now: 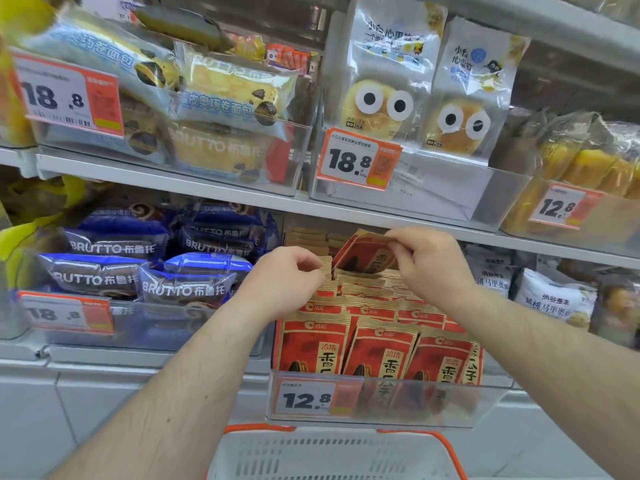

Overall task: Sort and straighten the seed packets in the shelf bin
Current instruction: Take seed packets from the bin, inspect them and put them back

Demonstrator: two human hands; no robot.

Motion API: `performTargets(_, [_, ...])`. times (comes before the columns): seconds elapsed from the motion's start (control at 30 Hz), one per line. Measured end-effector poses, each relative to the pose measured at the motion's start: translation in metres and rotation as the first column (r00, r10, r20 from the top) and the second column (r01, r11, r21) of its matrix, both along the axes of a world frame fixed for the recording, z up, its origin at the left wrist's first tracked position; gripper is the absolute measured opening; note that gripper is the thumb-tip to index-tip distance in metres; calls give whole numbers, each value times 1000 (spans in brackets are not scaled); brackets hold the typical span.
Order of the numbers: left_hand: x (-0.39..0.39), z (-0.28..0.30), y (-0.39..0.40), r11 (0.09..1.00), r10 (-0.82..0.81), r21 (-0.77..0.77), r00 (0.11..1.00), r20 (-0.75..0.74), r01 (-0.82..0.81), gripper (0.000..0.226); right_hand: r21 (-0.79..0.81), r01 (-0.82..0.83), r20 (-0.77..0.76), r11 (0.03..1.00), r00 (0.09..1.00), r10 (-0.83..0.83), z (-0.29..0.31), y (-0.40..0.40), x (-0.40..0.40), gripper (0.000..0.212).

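Seed packets (pixel 381 355), red and tan, stand in rows inside a clear shelf bin (pixel 388 407), and one lifted packet (pixel 363 256) sits tilted above the back rows, pinched at its upper edge by the right hand (pixel 429 261), whose thumb and fingertips curl over the packet's top corner. Just to the left of that grip, the left hand (pixel 282 277) has its fingers curled down onto the tops of the packets in the rear rows, its fingertips touching their tan upper edges; whether it actually holds one cannot be told. Below and toward the viewer from both hands, the front row of packets leans unevenly, the rightmost one tipped sideways against the bin wall. On the bin's front wall, lower still, hangs a price tag (pixel 315 398) reading 12.8. Left of the hands, a neighbouring clear bin holds blue bread packs (pixel 152 268). Right of the hands lie white snack bags (pixel 550 299). Above the grip, on the upper shelf, stand white packs with cartoon eyes (pixel 384 102) and pale blue roll packs (pixel 225 95). Beneath the forearms, nearest the viewer, is a white basket with an orange rim (pixel 332 455).
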State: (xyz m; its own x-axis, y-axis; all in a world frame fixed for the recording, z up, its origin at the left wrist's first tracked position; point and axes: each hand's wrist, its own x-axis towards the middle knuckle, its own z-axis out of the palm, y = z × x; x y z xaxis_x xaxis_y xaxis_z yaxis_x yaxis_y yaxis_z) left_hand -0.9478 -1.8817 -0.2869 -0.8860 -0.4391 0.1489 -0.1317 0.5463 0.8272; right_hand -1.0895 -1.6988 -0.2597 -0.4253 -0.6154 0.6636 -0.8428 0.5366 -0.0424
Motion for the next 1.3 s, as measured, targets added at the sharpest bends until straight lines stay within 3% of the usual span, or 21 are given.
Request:
performTargets(0.23, [16, 5, 4, 997, 79, -6, 987, -142, -81, 34, -366, -20, -37, 930, 999, 6, 9, 17, 25, 18])
performTargets(0.3, [22, 7, 7, 993, 61, -88, 979, -192, -80, 45, -445, -16, -29, 896, 1000, 4, 13, 20, 37, 17])
performTargets(0.4, [33, 15, 17, 953, -44, -301, 963, -264, -39, 70, -559, 15, 77, 829, 996, 34, 22, 20, 57, 15])
performTargets(0.47, [41, 22, 27, 941, -98, -337, 954, -285, -4, 78, -595, 40, 216, 802, 970, 112, 26, 18, 70, 15])
performTargets(0.6, [53, 31, 42, 983, -156, -152, 919, -363, 107, 73, -562, 32, 477, 827, 829, 292, 34, 20, 90, 26])
performTargets(0.73, [60, 33, 49, 987, -157, -33, 906, -394, 157, 60, -556, -37, 547, 830, 736, 399, 43, 29, 101, 24])
performTargets(1.0, [75, 59, 65, 984, -161, -1, 883, -441, 179, 30, -618, -165, 396, 769, 779, 486, 54, 38, 121, 25])
performTargets(1.17, [77, 53, 78, 951, -184, 196, 948, -260, 238, 17, -454, -152, 537, 878, 740, 406, 45, 45, 122, 26])
performTargets(1.3, [79, 27, 86, 888, -180, 386, 960, -213, 252, 17, -322, -106, 617, 941, 730, 293, 24, 55, 124, 23])
